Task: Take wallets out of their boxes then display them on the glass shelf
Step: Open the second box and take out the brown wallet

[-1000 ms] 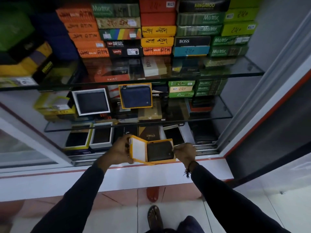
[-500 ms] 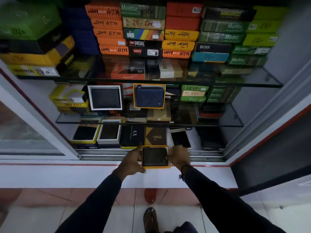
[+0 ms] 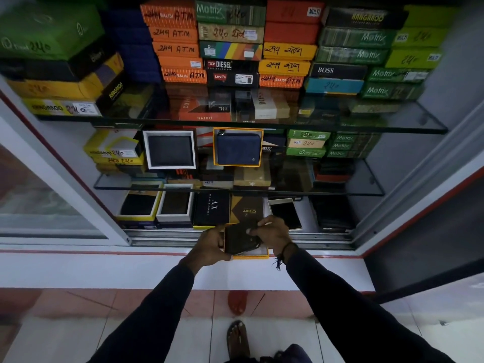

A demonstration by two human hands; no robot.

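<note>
A dark wallet (image 3: 239, 239) is tilted up out of its orange-edged box (image 3: 258, 254), low in front of the cabinet's sliding track. My left hand (image 3: 210, 244) grips the box and the wallet's left side. My right hand (image 3: 272, 231) pinches the wallet's upper right edge. On the middle glass shelf (image 3: 366, 188) stand a black wallet in a white box (image 3: 170, 150) and a blue wallet in an orange box (image 3: 237, 148), both propped facing me.
The cabinet floor holds open boxed wallets (image 3: 138, 203), an AX box (image 3: 212, 208), a brown box (image 3: 246, 209) and a phone (image 3: 285, 213). Stacked wallet boxes (image 3: 230, 48) fill the top glass shelf (image 3: 392, 124). A white ledge (image 3: 104, 271) runs below my hands; my sandalled foot (image 3: 237, 339) is on the tiles.
The box lid was folded open at the left a second ago, then gone from sight. The wallet lay flat in the box; now my right hand lifts it out, tilted.
</note>
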